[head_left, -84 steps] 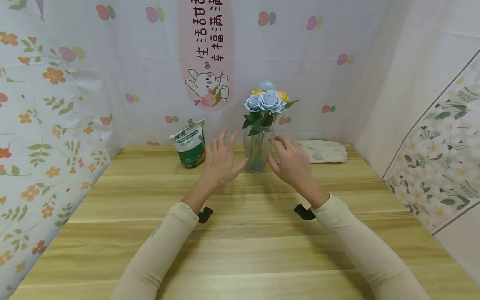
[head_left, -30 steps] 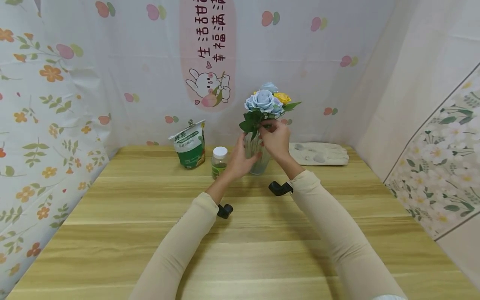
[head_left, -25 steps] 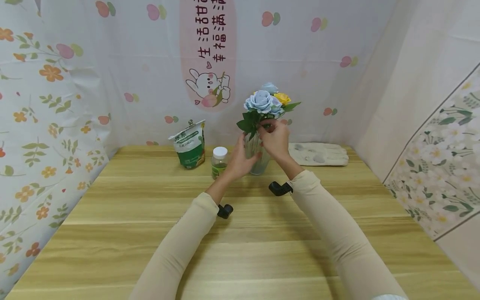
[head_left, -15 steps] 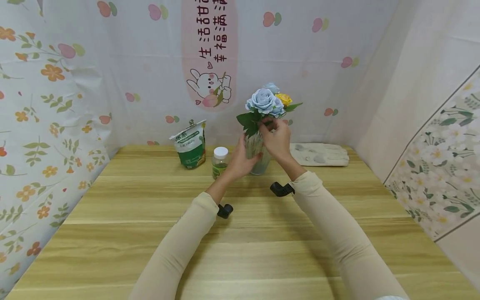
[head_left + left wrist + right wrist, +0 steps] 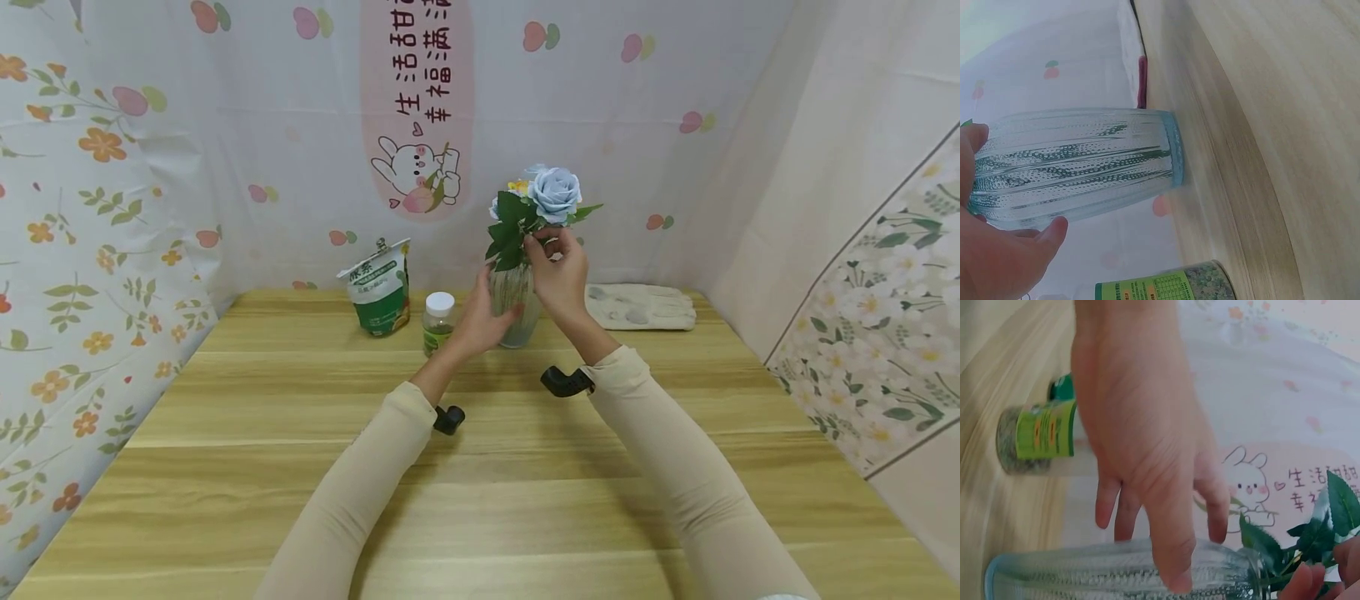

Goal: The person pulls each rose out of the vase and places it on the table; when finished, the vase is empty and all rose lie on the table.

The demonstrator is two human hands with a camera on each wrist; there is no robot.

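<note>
A clear ribbed glass vase [image 5: 517,310] stands upright on the table, holding blue and yellow artificial roses. My left hand [image 5: 480,321] grips its left side; in the left wrist view the thumb [image 5: 1054,234] lies along the glass. Just above the rim, my right hand [image 5: 562,275] pinches the stem of a large blue rose [image 5: 556,195]. Dark green leaves [image 5: 510,225] hang over the rim to the left of these fingers. Behind the big bloom a yellow rose [image 5: 517,187] partly shows. In the right wrist view, the right fingertips [image 5: 1304,584] are among the leaves at the vase mouth.
A white-capped jar [image 5: 438,323] with a green label stands left of the vase, close to the left hand. Farther left is a green and white pouch [image 5: 381,292] with a clip. Pale gloves [image 5: 641,307] lie behind the right hand. Patterned curtains [image 5: 300,167] enclose the wooden table [image 5: 480,500].
From beside the vase, my left hand has come to grip it and my right to pinch a stem. The large blue rose has since swung right, covering the yellow rose there.
</note>
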